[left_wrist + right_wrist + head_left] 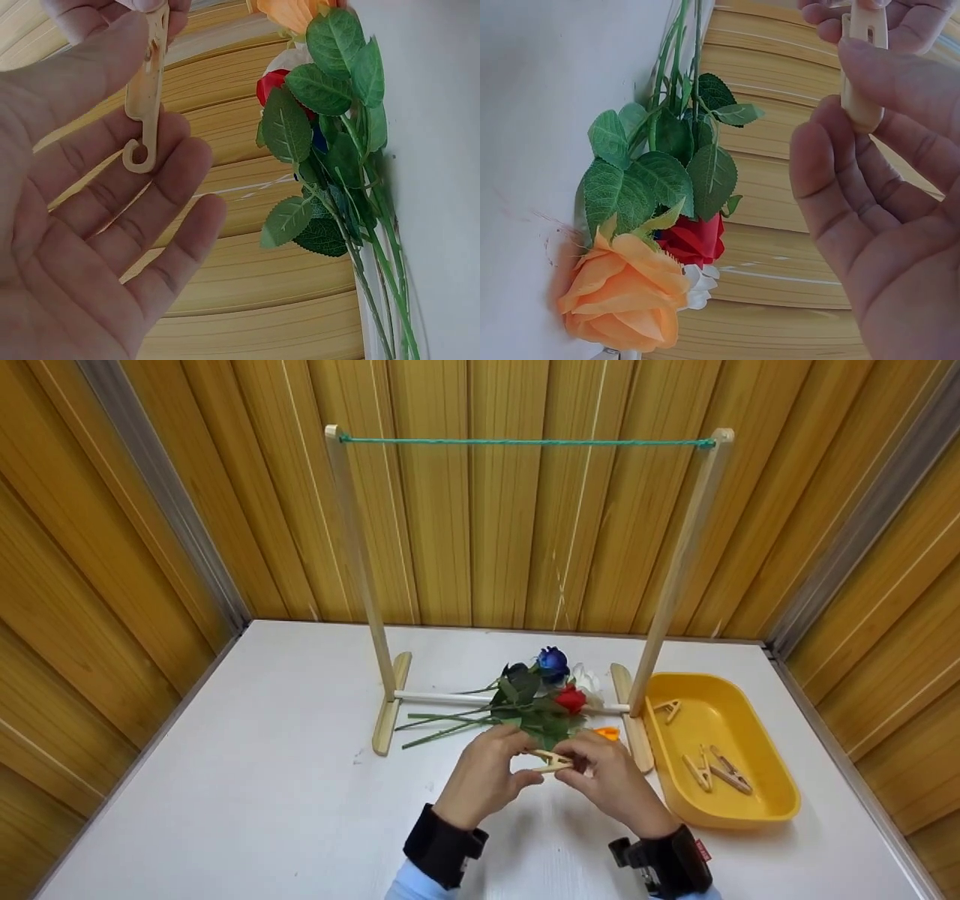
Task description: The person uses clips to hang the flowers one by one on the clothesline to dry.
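A pale clothespin [553, 763] with a hooked tip is held between both hands above the table. My left hand [484, 771] pinches it from one side with thumb and forefinger; the other fingers spread out behind in the left wrist view. On the other side, my right hand [616, 780] pinches the clothespin's other end, thumb on top in the right wrist view. Just beyond the hands lie artificial roses: a blue rose [553, 663], a red rose [571, 700], a white flower [588, 682] and an orange rose [626, 292], with green stems [442, 729] pointing left.
A wooden stand rises behind, its left post [360, 562] and right post [681, 577] joined by a green cord [525, 442] on top and a white bar [442, 699] below. At right, a yellow tray [780, 761] holds several clothespins [727, 769]. Wood-patterned walls enclose the white table [225, 780].
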A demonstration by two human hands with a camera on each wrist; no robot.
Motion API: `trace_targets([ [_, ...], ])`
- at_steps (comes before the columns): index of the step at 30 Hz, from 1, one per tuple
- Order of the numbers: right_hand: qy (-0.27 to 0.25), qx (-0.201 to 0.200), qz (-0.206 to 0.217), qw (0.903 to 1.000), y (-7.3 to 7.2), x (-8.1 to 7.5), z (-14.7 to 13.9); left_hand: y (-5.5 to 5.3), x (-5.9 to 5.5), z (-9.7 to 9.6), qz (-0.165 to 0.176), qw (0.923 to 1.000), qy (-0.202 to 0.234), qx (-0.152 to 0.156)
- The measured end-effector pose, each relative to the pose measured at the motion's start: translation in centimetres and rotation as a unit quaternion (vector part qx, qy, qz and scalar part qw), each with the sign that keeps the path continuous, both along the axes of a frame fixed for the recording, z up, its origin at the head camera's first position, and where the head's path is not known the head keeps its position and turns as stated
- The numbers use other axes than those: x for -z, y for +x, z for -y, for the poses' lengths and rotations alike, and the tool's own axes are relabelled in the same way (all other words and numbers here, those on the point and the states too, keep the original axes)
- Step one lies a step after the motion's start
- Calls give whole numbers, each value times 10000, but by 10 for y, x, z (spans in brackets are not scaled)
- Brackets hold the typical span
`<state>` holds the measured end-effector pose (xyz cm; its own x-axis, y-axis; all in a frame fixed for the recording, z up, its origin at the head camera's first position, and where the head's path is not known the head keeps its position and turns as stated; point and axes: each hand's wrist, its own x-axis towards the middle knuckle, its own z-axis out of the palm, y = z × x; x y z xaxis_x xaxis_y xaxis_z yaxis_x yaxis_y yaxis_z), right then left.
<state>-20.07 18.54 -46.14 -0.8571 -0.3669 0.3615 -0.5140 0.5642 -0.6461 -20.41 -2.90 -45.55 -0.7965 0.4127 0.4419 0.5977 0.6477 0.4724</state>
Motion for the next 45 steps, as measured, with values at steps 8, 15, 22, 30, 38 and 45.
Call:
trace_targets([
  [8, -49, -65, -208, 9998, 0, 1, 1, 1, 0, 1, -63, 9999, -39, -103],
  [15, -97, -96, -360, 9993, 1, 2, 2, 2, 0, 2, -117, 9998, -119, -71],
  [22, -27, -77, -177, 9998, 1, 2, 4, 1, -1, 6, -146, 9999, -26, -44],
  [30, -79, -88, -1, 9999, 1, 4, 6, 1, -5, 12, -287, 9996, 47, -39],
  [38, -152, 89, -71, 9998, 0, 5, 7, 0, -9, 17, -290, 9995, 107, -104],
  [45, -302, 176, -429, 9985, -2, 6, 10, -1, -10, 19, -263, 9994, 201, -140],
])
